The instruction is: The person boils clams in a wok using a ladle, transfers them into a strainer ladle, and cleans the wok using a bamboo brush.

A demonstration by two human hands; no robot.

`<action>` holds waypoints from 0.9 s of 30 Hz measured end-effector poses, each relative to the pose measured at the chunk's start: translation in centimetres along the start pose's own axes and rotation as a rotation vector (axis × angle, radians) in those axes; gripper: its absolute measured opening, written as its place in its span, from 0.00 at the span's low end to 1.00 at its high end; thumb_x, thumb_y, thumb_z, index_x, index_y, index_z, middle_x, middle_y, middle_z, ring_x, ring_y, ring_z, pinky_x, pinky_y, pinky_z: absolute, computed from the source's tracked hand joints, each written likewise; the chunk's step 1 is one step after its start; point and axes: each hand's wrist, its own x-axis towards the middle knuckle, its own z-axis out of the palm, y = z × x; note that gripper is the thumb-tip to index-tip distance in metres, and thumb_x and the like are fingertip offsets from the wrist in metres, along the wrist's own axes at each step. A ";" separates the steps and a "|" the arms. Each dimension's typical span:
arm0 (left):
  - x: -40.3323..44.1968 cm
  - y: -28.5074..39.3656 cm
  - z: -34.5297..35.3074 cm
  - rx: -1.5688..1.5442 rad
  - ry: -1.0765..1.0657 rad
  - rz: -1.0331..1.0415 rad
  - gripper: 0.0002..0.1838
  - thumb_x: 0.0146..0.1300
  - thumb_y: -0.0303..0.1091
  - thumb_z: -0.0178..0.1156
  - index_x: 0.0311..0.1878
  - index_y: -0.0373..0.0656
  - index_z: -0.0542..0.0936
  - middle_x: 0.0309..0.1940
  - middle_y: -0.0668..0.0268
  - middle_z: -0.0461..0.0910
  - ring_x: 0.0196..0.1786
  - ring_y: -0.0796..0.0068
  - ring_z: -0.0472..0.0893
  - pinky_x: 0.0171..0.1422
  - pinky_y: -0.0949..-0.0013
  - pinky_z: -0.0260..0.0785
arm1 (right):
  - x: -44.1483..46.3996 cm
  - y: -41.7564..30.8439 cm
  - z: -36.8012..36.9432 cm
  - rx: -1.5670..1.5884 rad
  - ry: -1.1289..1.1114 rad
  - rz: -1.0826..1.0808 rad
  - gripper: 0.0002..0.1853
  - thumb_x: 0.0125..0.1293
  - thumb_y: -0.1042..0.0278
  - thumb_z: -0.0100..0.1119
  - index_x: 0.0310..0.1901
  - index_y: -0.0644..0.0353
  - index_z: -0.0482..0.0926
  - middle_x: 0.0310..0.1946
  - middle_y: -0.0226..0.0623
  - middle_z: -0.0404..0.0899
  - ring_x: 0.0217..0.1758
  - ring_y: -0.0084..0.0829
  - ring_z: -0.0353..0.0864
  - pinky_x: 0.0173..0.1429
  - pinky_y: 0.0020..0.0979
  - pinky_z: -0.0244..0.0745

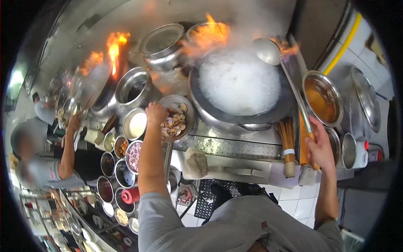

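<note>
My right hand (320, 145) is closed around the wooden grip of a long metal ladle (294, 80). The ladle's round bowl is raised at the wok's far right rim. White, steaming, bubbling liquid fills the big wok (289, 98). My left hand (156, 113) is bent with curled fingers at the left edge of a perforated strainer (187, 108), beside the clams (174, 124) in it. The fingertips are hidden, and I cannot make out what they hold. A bowl of white contents (137, 126) is just left of that hand.
Flames (210, 35) rise behind the wok and at the left burner. A bamboo brush (289, 147) lies at the stove's front edge. An amber-liquid pot (322, 98) stands at right. Several ingredient bowls, including sliced onions (134, 156), line the left. A co-worker (50, 168) is beyond them.
</note>
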 end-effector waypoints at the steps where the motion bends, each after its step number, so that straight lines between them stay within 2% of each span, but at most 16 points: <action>1: -0.3 -0.4 -0.3 -0.018 0.025 0.006 0.19 0.61 0.47 0.60 0.46 0.45 0.89 0.57 0.55 0.79 0.63 0.56 0.76 0.63 0.50 0.70 | 0.8 0.2 -0.3 -0.053 0.005 -0.020 0.34 0.65 0.81 0.52 0.74 0.54 0.62 0.39 0.36 0.79 0.18 0.21 0.71 0.23 0.25 0.68; 3: 1.3 -2.7 3.9 -0.051 0.075 0.051 0.21 0.59 0.51 0.62 0.45 0.44 0.89 0.55 0.52 0.80 0.61 0.51 0.77 0.64 0.47 0.70 | 2.2 0.6 -0.4 -0.152 0.007 -0.046 0.34 0.64 0.80 0.52 0.73 0.55 0.61 0.38 0.37 0.79 0.19 0.23 0.73 0.25 0.29 0.71; 6: 1.1 -3.1 4.2 -0.156 0.065 0.094 0.24 0.59 0.53 0.63 0.44 0.42 0.89 0.53 0.49 0.81 0.57 0.46 0.79 0.64 0.47 0.71 | 4.0 0.3 0.3 -0.296 -0.013 -0.052 0.33 0.64 0.78 0.53 0.73 0.58 0.61 0.33 0.40 0.78 0.20 0.26 0.75 0.26 0.33 0.73; 9: 0.9 -2.3 3.9 -0.189 0.080 0.108 0.24 0.58 0.53 0.64 0.43 0.39 0.88 0.49 0.46 0.82 0.55 0.45 0.80 0.62 0.49 0.73 | 5.0 -1.6 1.2 -0.236 -0.169 0.093 0.32 0.64 0.75 0.54 0.72 0.59 0.61 0.30 0.40 0.76 0.20 0.27 0.76 0.26 0.33 0.73; 12: 1.1 -2.6 3.9 -0.158 -0.036 0.113 0.24 0.56 0.52 0.66 0.43 0.38 0.88 0.48 0.46 0.83 0.55 0.47 0.80 0.60 0.50 0.74 | 5.0 -1.2 1.7 0.009 -0.323 0.162 0.31 0.65 0.75 0.54 0.70 0.59 0.62 0.28 0.35 0.75 0.18 0.26 0.74 0.23 0.31 0.70; 15: 0.4 -2.8 3.2 -0.297 0.011 0.042 0.21 0.54 0.47 0.67 0.42 0.38 0.88 0.47 0.45 0.83 0.55 0.47 0.80 0.61 0.52 0.73 | 4.5 -1.3 1.3 0.297 -0.452 0.262 0.29 0.65 0.76 0.55 0.69 0.58 0.63 0.27 0.32 0.74 0.16 0.23 0.72 0.18 0.27 0.65; 17: 0.3 -2.7 3.7 -0.255 0.060 0.078 0.18 0.54 0.44 0.66 0.42 0.41 0.89 0.47 0.46 0.83 0.55 0.48 0.80 0.62 0.52 0.73 | 3.6 -1.7 0.8 0.435 -0.497 0.347 0.29 0.65 0.75 0.55 0.69 0.58 0.63 0.27 0.32 0.74 0.15 0.23 0.72 0.16 0.25 0.63; 21: 1.2 -3.1 5.7 -0.332 0.140 0.147 0.14 0.52 0.41 0.66 0.42 0.50 0.90 0.48 0.50 0.83 0.54 0.49 0.79 0.63 0.52 0.72 | 2.0 -2.3 -0.6 0.545 -0.534 0.393 0.30 0.66 0.72 0.58 0.70 0.59 0.63 0.26 0.33 0.74 0.13 0.22 0.70 0.14 0.24 0.62; 22: 1.5 -3.1 6.7 -0.268 0.246 0.224 0.11 0.51 0.40 0.64 0.34 0.46 0.88 0.40 0.56 0.86 0.53 0.52 0.79 0.60 0.53 0.72 | 1.7 -2.1 -1.2 0.532 -0.572 0.375 0.31 0.66 0.71 0.59 0.70 0.59 0.63 0.26 0.33 0.73 0.12 0.22 0.70 0.14 0.24 0.61; 23: 0.3 -1.9 3.9 -0.260 0.189 0.287 0.13 0.55 0.41 0.60 0.35 0.44 0.88 0.39 0.55 0.85 0.54 0.52 0.78 0.60 0.52 0.72 | 1.4 -1.9 -1.8 0.518 -0.605 0.356 0.31 0.66 0.70 0.61 0.69 0.60 0.64 0.25 0.32 0.73 0.12 0.22 0.70 0.14 0.24 0.61; 25: 0.0 -1.7 3.7 -0.167 0.237 0.253 0.13 0.53 0.39 0.61 0.35 0.40 0.87 0.38 0.53 0.85 0.52 0.50 0.79 0.60 0.51 0.71 | 0.4 -1.5 -3.2 0.492 -0.640 0.327 0.32 0.65 0.68 0.62 0.69 0.61 0.64 0.24 0.32 0.73 0.12 0.22 0.70 0.14 0.23 0.62; 27: 0.2 -3.1 4.3 -0.303 0.254 0.196 0.15 0.56 0.41 0.62 0.38 0.40 0.88 0.44 0.50 0.84 0.56 0.49 0.77 0.62 0.51 0.70 | -0.7 -1.1 -4.7 0.469 -0.658 0.308 0.33 0.65 0.66 0.64 0.70 0.62 0.63 0.23 0.33 0.73 0.12 0.22 0.70 0.14 0.23 0.63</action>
